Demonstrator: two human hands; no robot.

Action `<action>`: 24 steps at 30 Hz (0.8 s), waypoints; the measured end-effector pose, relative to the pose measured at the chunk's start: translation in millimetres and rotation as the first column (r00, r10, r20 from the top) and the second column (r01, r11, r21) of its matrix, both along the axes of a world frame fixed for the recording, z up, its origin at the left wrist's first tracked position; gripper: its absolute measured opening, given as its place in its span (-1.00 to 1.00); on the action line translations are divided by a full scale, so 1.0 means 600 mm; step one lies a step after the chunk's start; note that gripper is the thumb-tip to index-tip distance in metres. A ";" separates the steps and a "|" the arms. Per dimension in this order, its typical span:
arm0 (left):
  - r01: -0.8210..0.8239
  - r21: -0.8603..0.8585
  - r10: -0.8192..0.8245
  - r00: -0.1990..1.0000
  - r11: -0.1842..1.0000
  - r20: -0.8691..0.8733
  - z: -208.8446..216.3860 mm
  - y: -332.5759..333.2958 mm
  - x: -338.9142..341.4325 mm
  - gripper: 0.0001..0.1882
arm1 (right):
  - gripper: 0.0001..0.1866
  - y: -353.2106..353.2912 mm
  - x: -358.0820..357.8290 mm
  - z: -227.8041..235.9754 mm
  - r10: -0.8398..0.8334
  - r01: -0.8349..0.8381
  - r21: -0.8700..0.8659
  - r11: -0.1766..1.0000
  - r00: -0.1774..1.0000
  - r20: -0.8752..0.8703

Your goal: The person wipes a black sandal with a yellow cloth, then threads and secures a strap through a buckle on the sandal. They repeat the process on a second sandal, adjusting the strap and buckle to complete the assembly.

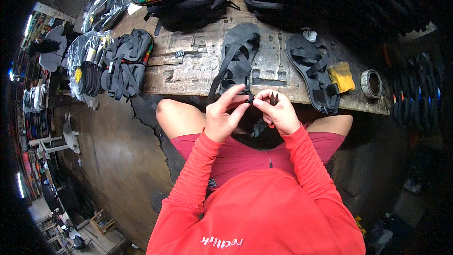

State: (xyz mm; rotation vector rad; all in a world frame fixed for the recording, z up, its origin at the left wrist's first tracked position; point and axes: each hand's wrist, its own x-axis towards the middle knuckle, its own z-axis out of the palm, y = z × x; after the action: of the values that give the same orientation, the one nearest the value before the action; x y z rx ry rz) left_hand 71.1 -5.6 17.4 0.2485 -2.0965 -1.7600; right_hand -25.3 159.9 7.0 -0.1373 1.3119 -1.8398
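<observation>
A black strappy sandal [238, 49] lies on the workbench in front of me, its toe pointing away and its heel at the near edge. My left hand [225, 115] is at the heel, thumb and a finger pinched on a black strap there; the index finger is lifted. Close beside it, my right hand [278, 113] has thumb and forefinger at the same strap. Tucked in that hand are small scissors [274, 97], with dark pointed tips upward and a bit of red below. The fingers partly hide the strap end. A second black sandal [309, 61] rests to the right.
The worn wooden bench [188, 73] carries a yellow cloth [341, 77] and a tape roll [371, 84] at right. Strapped sandals [127, 63] and plastic-wrapped ones [87, 66] sit at left. Piles of dark sandals [179, 0] stand behind. A white cat-like animal [71, 134] is on the floor.
</observation>
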 end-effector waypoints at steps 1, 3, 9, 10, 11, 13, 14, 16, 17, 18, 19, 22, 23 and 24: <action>0.050 0.131 -0.056 0.998 0.990 0.042 0.001 -0.007 0.000 -0.46 | -0.89 0.002 -0.004 -0.002 0.003 -0.003 -0.011 1.000 1.000 -0.001; 0.080 0.104 -0.085 0.995 0.991 0.047 0.004 -0.014 -0.001 -0.51 | -0.89 0.004 -0.010 -0.003 0.017 -0.017 -0.025 1.000 1.000 0.001; 0.082 -0.249 -0.072 0.996 0.965 0.048 0.007 -0.015 -0.013 -0.75 | -0.79 -0.011 -0.008 0.013 0.010 -0.010 0.027 1.000 1.000 -0.007; 0.060 -0.263 -0.053 0.998 0.963 0.034 0.005 -0.012 -0.014 -0.77 | -0.78 -0.014 -0.005 0.017 -0.029 0.029 0.050 0.998 1.000 0.002; 0.064 -0.288 -0.058 0.998 0.955 0.030 0.003 -0.008 -0.015 -0.79 | -0.77 -0.016 -0.006 0.019 -0.028 0.028 0.053 0.998 1.000 0.007; 0.023 -0.414 -0.050 0.997 0.910 -0.054 -0.004 -0.001 -0.012 -0.81 | -0.74 -0.017 -0.009 0.022 -0.014 0.012 0.034 0.999 0.998 0.061; -0.025 -0.498 -0.027 0.995 0.867 -0.096 -0.009 0.002 -0.011 -0.82 | -0.72 -0.017 -0.012 0.021 0.010 -0.013 0.029 1.000 0.995 0.095; -0.160 -0.359 0.101 0.979 0.920 -0.178 -0.020 0.010 -0.002 -0.82 | -0.71 -0.015 -0.020 0.018 -0.001 0.004 -0.026 1.000 0.991 0.134; -0.253 -0.151 0.240 0.966 0.956 -0.101 -0.026 0.010 0.000 -0.82 | -0.71 -0.014 -0.022 0.015 -0.035 0.045 -0.067 0.997 0.988 0.147; -0.331 0.048 0.332 0.943 0.942 -0.018 -0.032 0.008 0.002 -0.82 | -0.71 -0.014 -0.024 0.013 -0.018 0.031 -0.070 0.997 0.982 0.187; -0.327 0.004 0.327 0.945 0.945 0.010 -0.037 0.006 0.003 -0.79 | -0.72 -0.015 -0.025 0.011 -0.021 0.042 -0.093 0.995 0.976 0.215; -0.291 -0.173 0.290 0.956 0.941 -0.029 -0.043 -0.003 0.004 -0.79 | -0.74 -0.019 -0.017 0.014 -0.063 0.081 -0.085 0.993 0.978 0.196; -0.317 -0.233 0.317 0.948 0.920 -0.036 -0.041 -0.006 0.004 -0.78 | -0.73 -0.022 -0.013 0.018 -0.069 0.079 -0.062 0.995 0.986 0.150; -0.342 -0.351 0.330 0.939 0.871 -0.095 -0.037 -0.009 0.004 -0.77 | -0.72 -0.021 -0.009 0.025 -0.098 0.099 -0.001 0.995 0.990 0.103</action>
State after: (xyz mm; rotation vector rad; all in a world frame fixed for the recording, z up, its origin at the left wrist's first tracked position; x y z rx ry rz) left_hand 73.5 -11.0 -5.0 0.4446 -2.1505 -1.1445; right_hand -30.8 147.0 22.1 0.0196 1.2615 -1.9079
